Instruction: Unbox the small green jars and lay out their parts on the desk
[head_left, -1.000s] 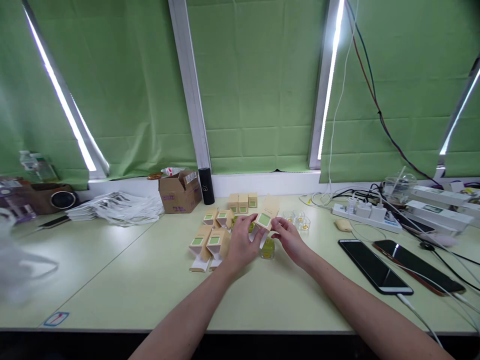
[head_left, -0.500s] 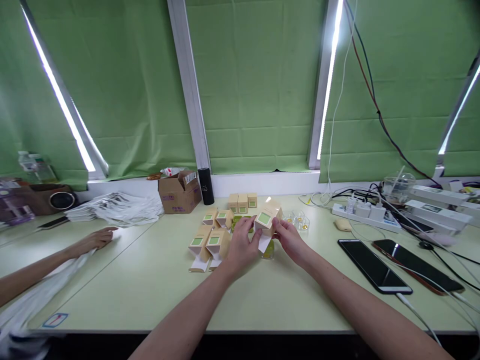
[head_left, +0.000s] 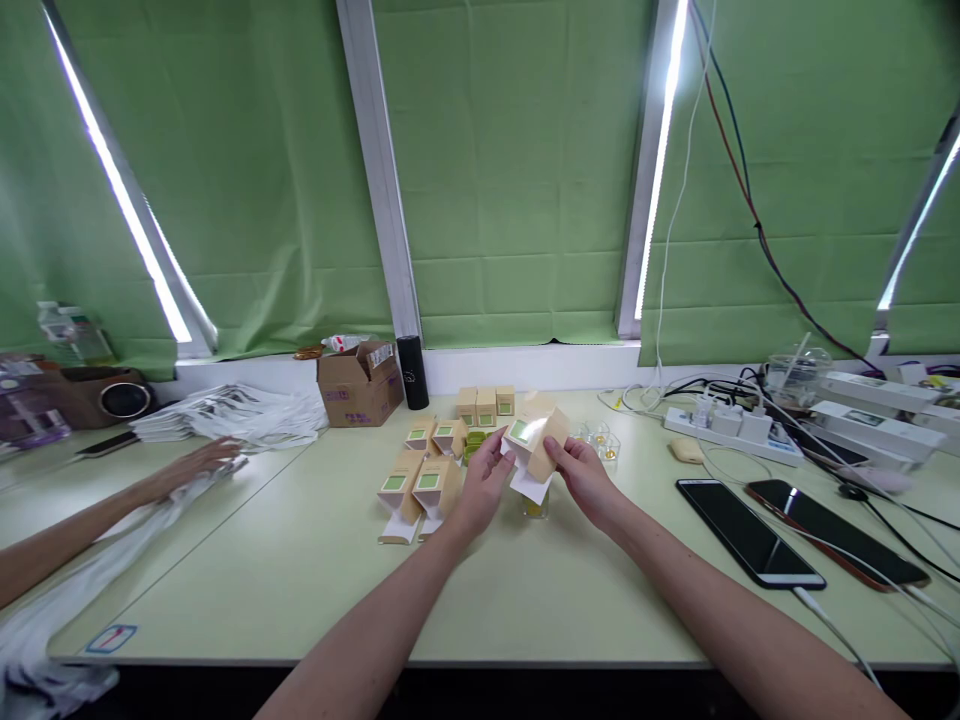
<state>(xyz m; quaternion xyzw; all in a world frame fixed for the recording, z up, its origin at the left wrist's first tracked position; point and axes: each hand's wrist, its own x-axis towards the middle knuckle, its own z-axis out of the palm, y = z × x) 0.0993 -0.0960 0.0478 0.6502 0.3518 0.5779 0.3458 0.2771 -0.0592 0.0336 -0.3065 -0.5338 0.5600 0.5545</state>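
Between both hands is a small beige cardboard box (head_left: 535,432) with a green square on its face and a white flap hanging open at its lower end. My left hand (head_left: 480,492) pinches its left side. My right hand (head_left: 591,482) has its thumb on the right face. Just below the flap, a small clear container with yellow contents (head_left: 535,508) rests on the table, partly hidden. Left of my hands stand several similar boxes (head_left: 436,482), the front ones with flaps out. A green item (head_left: 472,444) sits behind my left hand, and clear containers (head_left: 600,440) lie behind my right.
Three closed boxes (head_left: 486,404) stand farther back, near a black cylinder (head_left: 411,372) and an open carton (head_left: 360,384). Phones (head_left: 748,530), cables and a power strip (head_left: 731,432) occupy the right. On the left, another person's hand (head_left: 195,468) handles white material near a white stack (head_left: 232,415).
The held box has turned and tilted in my hands, showing more of its right side and flap. At left, the other person's hand has moved slightly farther back, with the white material lifted.
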